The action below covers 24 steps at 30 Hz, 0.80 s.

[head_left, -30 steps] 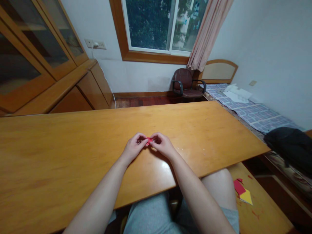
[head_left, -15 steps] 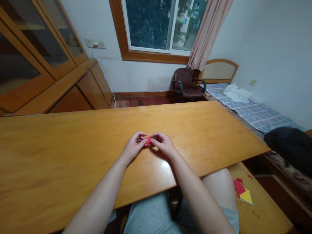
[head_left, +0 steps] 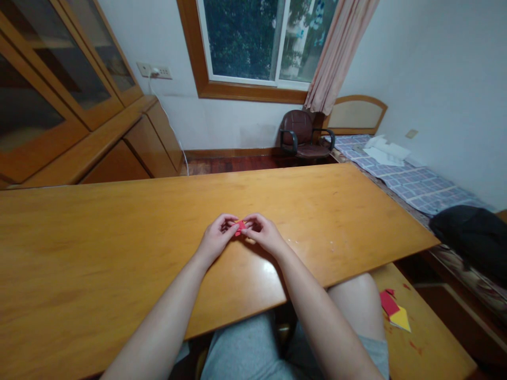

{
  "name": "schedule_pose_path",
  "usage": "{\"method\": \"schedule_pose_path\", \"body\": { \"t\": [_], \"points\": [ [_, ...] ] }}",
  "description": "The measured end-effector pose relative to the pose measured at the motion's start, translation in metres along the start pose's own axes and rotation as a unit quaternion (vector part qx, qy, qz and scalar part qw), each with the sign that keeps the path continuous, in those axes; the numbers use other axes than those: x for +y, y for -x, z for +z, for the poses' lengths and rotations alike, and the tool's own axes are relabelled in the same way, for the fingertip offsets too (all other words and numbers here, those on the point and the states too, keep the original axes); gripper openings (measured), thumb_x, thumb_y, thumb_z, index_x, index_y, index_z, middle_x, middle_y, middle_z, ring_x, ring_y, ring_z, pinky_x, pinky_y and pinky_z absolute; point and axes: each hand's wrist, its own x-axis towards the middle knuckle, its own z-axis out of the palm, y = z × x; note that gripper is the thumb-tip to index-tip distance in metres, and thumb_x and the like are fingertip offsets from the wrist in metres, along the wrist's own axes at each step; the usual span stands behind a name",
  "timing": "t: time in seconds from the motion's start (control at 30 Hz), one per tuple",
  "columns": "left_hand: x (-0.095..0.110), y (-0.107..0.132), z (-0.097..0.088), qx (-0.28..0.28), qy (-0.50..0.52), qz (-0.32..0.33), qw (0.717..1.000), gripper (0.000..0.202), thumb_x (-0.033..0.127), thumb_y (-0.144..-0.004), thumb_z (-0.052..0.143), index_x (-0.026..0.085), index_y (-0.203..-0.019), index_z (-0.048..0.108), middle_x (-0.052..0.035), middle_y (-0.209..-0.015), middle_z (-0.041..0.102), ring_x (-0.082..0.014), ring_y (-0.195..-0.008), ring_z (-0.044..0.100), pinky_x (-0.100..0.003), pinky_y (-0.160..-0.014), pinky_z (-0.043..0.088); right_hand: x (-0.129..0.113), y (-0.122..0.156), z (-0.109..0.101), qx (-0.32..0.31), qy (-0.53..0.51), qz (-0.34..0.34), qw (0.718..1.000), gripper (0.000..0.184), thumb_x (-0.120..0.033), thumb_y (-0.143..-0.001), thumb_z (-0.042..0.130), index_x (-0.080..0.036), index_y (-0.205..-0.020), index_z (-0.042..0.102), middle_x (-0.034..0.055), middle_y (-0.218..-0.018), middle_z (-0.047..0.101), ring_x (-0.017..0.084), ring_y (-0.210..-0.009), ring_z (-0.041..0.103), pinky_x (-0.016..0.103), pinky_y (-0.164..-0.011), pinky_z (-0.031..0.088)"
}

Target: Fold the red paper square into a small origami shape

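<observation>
A small piece of folded red paper [head_left: 240, 228] with a touch of orange-yellow at its top edge is between my two hands, just above the wooden table [head_left: 119, 253]. My left hand [head_left: 218, 235] pinches its left side, thumb in front and fingers curled behind. From the other side, my right hand [head_left: 262, 231] grips the paper's right edge between thumb and fingertips. The fingers partly cover the paper, so its full folded shape is hidden.
Red paper [head_left: 389, 304] and yellow paper [head_left: 401, 319] lie with red scraps on a wooden bench [head_left: 431, 343] at my right. Small clear bits [head_left: 331, 246] dot the tabletop. Beyond stand a brown chair [head_left: 301, 134], a bed with a black bag [head_left: 469, 240], and a cabinet [head_left: 114, 142].
My right thumb has shifted slightly left and down along the red paper, and the paper has tilted a little. My left hand stays almost in place.
</observation>
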Motion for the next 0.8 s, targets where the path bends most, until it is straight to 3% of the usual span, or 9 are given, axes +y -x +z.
{"method": "schedule_pose_path", "body": {
  "t": [0.3,0.8],
  "points": [
    [0.0042,0.0020,0.0015,-0.039,0.010,-0.006,0.999,0.027,0.036,-0.082,0.067,0.017,-0.099,0.061,-0.0014,-0.078,0.069,-0.0169,-0.074,0.067,-0.029,-0.073,0.052,-0.0019,0.0001,-0.0012,0.010,-0.020,0.013,1.000,0.029,-0.035,-0.075,0.076,-0.019,-0.094,0.061,0.0005,-0.082,0.066,0.013,-0.075,0.061,0.025,-0.068,0.047],
    [0.0071,0.0016,0.0013,-0.038,0.042,-0.034,0.998,0.028,0.040,-0.080,0.066,0.017,-0.094,0.061,-0.0030,-0.079,0.070,-0.0179,-0.072,0.069,-0.032,-0.071,0.057,-0.0032,-0.0005,-0.0025,0.019,-0.027,0.012,0.999,0.025,-0.034,-0.074,0.076,-0.018,-0.087,0.060,-0.0007,-0.076,0.065,0.012,-0.068,0.059,0.025,-0.064,0.045]
  ]
}}
